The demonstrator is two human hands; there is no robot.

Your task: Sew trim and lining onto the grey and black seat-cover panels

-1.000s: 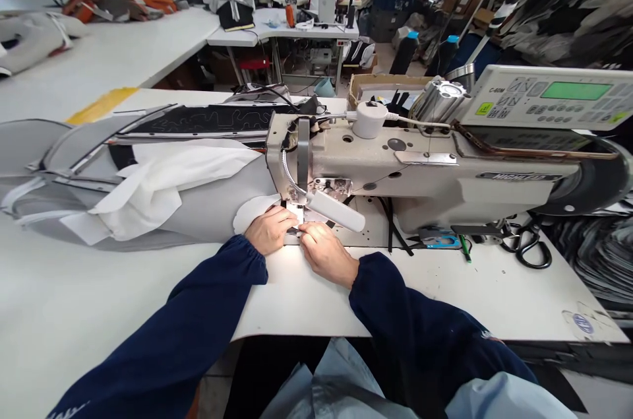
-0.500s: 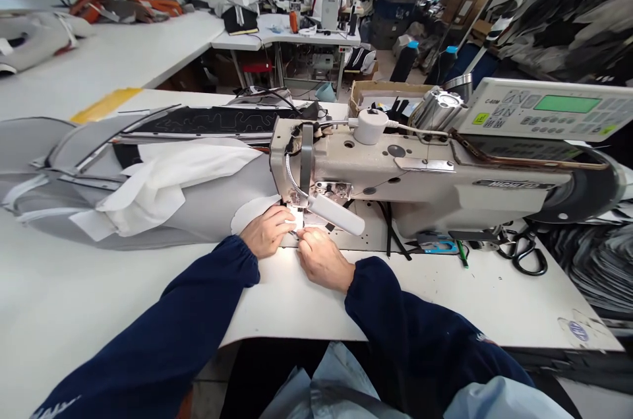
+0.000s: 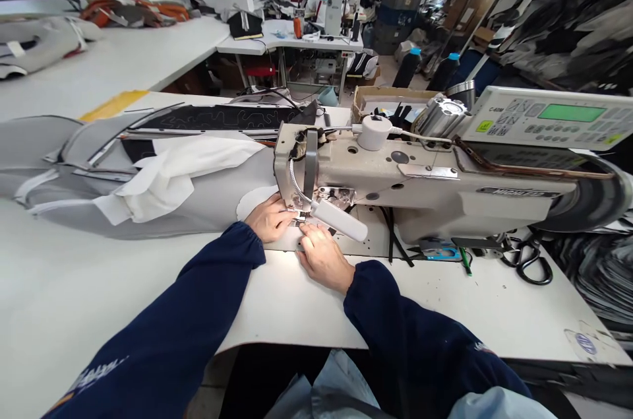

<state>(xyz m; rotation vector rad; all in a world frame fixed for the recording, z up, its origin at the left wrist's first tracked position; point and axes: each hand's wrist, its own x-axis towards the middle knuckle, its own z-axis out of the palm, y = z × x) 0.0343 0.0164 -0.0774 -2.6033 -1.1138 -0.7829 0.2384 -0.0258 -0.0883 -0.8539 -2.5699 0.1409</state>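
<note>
Grey fabric (image 3: 212,198) (mostly) left of hands (image 3: 271,217) (image 3: 326,259)

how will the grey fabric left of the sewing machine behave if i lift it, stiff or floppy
The grey fabric is probably floppy, since it lies in soft, rounded curves. The white cloth crumpled on it looks limp and may shift. Lifting could meet some drag where the fabric disappears behind the machine.

The sewing machine (image 3: 435,189) reads "HIGHLEAD" (rather blurred), the control panel (image 3: 558,118) "C-" something.
</note>
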